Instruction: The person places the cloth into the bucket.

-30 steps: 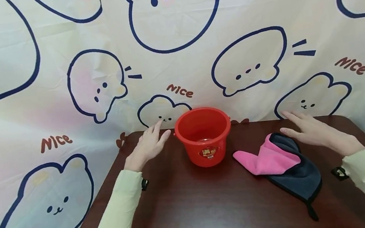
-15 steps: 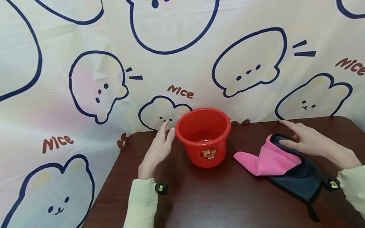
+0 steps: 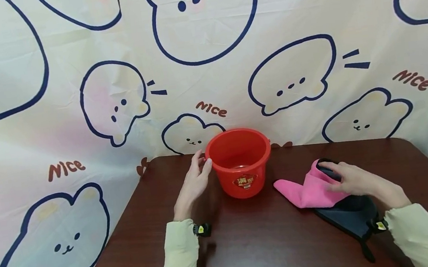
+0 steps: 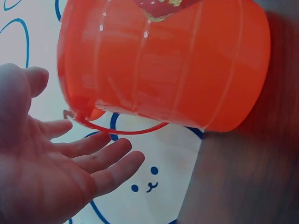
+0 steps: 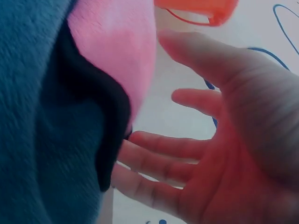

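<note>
A red plastic bucket [image 3: 243,179] with a gold label stands upright toward the back of the table. At its left rim is my left hand [image 3: 194,185], fingers extended; in the left wrist view the fingers [image 4: 112,165] lie near the thin red handle [image 4: 135,132]. A folded towel [image 3: 313,190], pink on one side and dark grey-blue on the other, lies crumpled to the bucket's right. Over the towel's upper right part hovers my right hand [image 3: 358,180], thumb and fingers spread; in the right wrist view its fingertips [image 5: 124,151] reach the towel's dark edge.
The dark brown table [image 3: 249,254] has a glossy top. Behind it hangs a pale curtain [image 3: 283,13] printed with cartoon bears. A black hanging loop [image 3: 366,252] sticks out from the towel's near corner.
My left hand has moved right and closer, up to the bucket's rim. The right hand has moved left over the towel. Bucket and towel have stayed in place.
</note>
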Demonstrator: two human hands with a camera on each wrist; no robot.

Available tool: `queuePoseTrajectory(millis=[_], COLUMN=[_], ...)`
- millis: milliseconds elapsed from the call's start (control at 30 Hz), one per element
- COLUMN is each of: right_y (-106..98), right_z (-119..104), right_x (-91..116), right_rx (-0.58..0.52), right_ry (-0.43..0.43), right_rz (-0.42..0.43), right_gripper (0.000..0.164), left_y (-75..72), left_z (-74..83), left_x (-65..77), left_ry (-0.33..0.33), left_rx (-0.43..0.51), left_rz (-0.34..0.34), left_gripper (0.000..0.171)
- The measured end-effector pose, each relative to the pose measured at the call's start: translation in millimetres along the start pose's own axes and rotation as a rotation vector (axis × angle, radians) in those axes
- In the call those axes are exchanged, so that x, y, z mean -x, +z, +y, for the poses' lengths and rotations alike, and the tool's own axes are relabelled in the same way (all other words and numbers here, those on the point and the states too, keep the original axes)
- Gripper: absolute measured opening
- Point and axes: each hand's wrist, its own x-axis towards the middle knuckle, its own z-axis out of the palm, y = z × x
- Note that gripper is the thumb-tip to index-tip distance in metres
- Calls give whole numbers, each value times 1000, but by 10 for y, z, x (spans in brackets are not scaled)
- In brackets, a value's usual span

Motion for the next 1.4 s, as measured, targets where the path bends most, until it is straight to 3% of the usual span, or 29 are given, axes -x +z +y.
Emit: queuePoseTrajectory(millis=[267,567,700,833,933,1067,1233,1400], right_y=[123,209,252,306,292,141,-119,-336], right_z=[-44,-109,-131,-125,-100,-95,-150,-280], right_x=[-45,-37,-60,-73,-57,-22,16,8], right_rx=[-26,-21,14,21,16,36,61,73], right_ry=[10,65,64,22,-35,-114,-150,-164], right_rz=[-129,-160,-140,-113,-69,64,240,353], right_gripper=[89,78,66,34,24,27,34,32], left_y=[83,146,169,204,229,241,247,257], left_z=[-93,-129,-143,-155,-156,-153,-136,-135], left_x=[-3,43,31,13,12,1,-24,-31], left_ry=[19,0,-3,-1,-8,-19,-16,-16], left_rx=[72,183,212,233,230,246,273,284], left_rz=[22,21,10,-2,-11,-3,15,30], left_gripper=[59,55,55,58,61,59,53,51])
